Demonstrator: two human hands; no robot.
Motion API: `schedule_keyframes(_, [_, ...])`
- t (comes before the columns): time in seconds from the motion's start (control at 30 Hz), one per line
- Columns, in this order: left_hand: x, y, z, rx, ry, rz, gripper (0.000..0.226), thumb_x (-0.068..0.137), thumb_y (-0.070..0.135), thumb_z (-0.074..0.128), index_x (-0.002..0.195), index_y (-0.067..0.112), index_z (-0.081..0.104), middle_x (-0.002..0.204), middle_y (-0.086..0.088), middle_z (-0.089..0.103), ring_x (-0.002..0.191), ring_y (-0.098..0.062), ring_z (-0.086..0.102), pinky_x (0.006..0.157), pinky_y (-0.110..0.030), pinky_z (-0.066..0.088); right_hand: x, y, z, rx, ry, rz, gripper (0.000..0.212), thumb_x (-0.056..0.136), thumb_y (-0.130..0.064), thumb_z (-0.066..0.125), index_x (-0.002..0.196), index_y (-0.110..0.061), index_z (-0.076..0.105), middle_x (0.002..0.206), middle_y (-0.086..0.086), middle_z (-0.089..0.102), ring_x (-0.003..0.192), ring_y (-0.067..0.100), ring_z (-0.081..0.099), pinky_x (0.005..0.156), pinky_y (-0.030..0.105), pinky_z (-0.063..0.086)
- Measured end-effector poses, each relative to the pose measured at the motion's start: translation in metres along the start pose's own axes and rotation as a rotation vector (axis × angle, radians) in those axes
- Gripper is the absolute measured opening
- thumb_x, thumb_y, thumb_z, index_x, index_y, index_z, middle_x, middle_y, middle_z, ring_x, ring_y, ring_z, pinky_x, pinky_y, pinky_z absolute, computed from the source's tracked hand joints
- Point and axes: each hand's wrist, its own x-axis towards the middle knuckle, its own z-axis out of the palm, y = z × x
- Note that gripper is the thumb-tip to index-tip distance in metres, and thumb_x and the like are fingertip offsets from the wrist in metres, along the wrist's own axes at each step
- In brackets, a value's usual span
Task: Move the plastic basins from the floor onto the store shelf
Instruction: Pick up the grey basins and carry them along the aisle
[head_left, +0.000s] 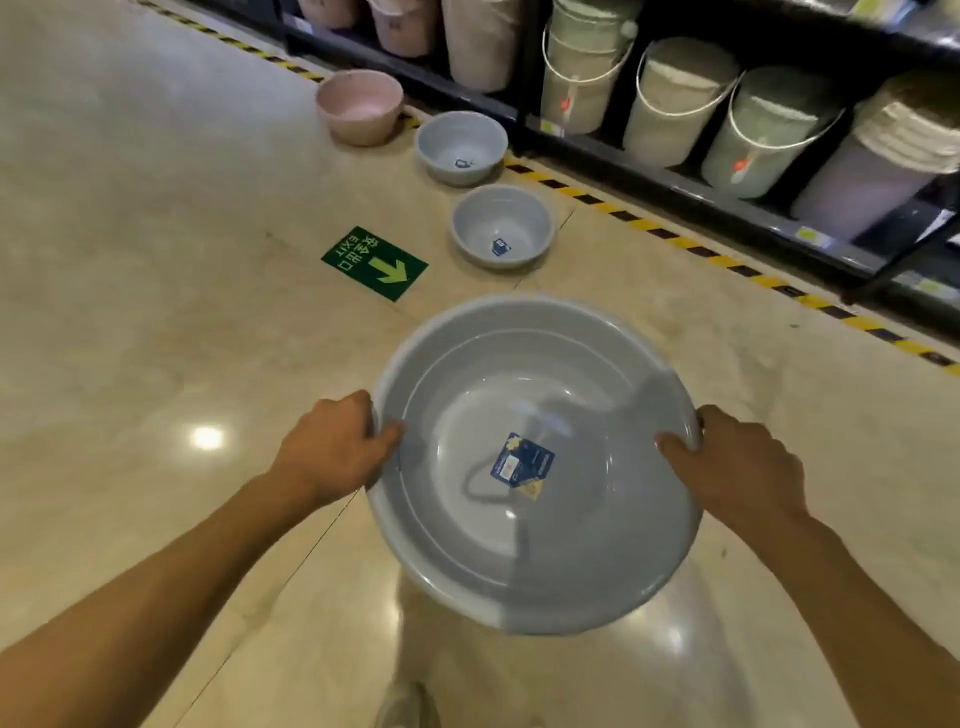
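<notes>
Head camera shows a large round grey plastic basin (535, 462) carried above the polished beige floor (130, 260), with the left hand (332, 447) and the right hand (737, 462) each clasping opposite sides of its rim, thumbs lying inside. The basin tilts a little and its wall is smooth, so I judge it could slip if one hand loosens. Three more basins wait on the floor ahead: a small grey basin (501, 226), a pale blue basin (461, 148) and a pink basin (360, 106), all just beside the black store shelf (649, 171). The shelf already holds stacked pale buckets (675, 98), so a free place may be hard to find, and a foot could knock the nearest basin.
</notes>
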Motion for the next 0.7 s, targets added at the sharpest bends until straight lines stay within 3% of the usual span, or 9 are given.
schedule_keyframes(0.13, [0.046, -0.082, 0.145, 0.015, 0.015, -0.009, 0.041, 0.093, 0.05, 0.056, 0.072, 0.016, 0.047, 0.065, -0.001, 0.061, 0.06, -0.021, 0.059, 0.055, -0.035, 0.047, 0.032, 0.029, 0.173, -0.01, 0.008, -0.002, 0.036, 0.09, -0.06, 0.053, 0.087, -0.025, 0.057, 0.07, -0.005, 0.062, 0.062, 0.021, 0.06, 0.057, 0.031, 0.041])
schedule_keyframes(0.3, [0.077, -0.15, 0.289, 0.031, 0.025, 0.012, 0.042, 0.094, 0.05, 0.054, 0.071, 0.016, 0.044, 0.063, -0.003, 0.06, 0.057, -0.022, 0.056, 0.053, -0.035, 0.042, 0.053, 0.058, 0.332, -0.035, -0.023, 0.009, 0.037, 0.089, -0.06, 0.054, 0.086, -0.024, 0.058, 0.068, -0.005, 0.06, 0.061, 0.024, 0.056, 0.058, 0.033, 0.038])
schedule_keyframes(0.47, [0.093, -0.189, 0.361, 0.063, 0.078, 0.03, 0.041, 0.094, 0.054, 0.049, 0.077, 0.017, 0.043, 0.06, -0.003, 0.056, 0.054, -0.024, 0.053, 0.05, -0.036, 0.039, 0.065, 0.066, 0.402, -0.049, 0.008, -0.022, 0.035, 0.089, -0.061, 0.051, 0.083, -0.026, 0.051, 0.064, -0.007, 0.055, 0.053, 0.017, 0.046, 0.053, 0.031, 0.03])
schedule_keyframes(0.7, [0.11, -0.207, 0.388, 0.054, 0.133, 0.024, 0.039, 0.092, 0.052, 0.051, 0.071, 0.022, 0.036, 0.061, -0.003, 0.054, 0.054, -0.026, 0.05, 0.053, -0.037, 0.039, 0.081, 0.057, 0.434, -0.03, 0.076, -0.058, 0.032, 0.092, -0.054, 0.053, 0.083, -0.024, 0.05, 0.06, -0.01, 0.041, 0.051, 0.007, 0.033, 0.05, 0.029, 0.02])
